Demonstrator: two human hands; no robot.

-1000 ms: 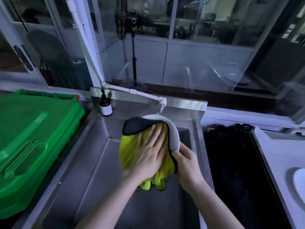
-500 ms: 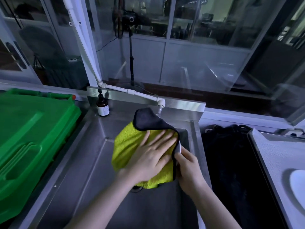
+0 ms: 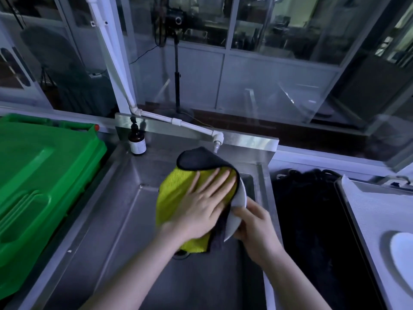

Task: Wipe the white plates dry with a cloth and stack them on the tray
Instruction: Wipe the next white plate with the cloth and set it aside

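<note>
Steel sink [image 3: 125, 220], dim glazed room. White plate [image 3: 240, 198] is held upright over the basin, its lower rim gripped by the curled fingers of the right hand [image 3: 254, 222]. Yellow cloth [image 3: 176, 191] is pressed on it by the flat, straight-fingered left hand [image 3: 201, 209]. Wiping is judged under way. A second plate [image 3: 402, 253] is already laid on the tray [image 3: 366, 211], and stacking of the held one is outstanding.

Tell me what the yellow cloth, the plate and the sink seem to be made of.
The cloth looks like microfibre or terry: fuzzy matte yellow face, dark backing. The plate is probably glazed ceramic, perhaps melamine: smooth, white, thin rim. The sink looks like brushed stainless steel: grey sheen, fine grain, pressed creases.
</note>
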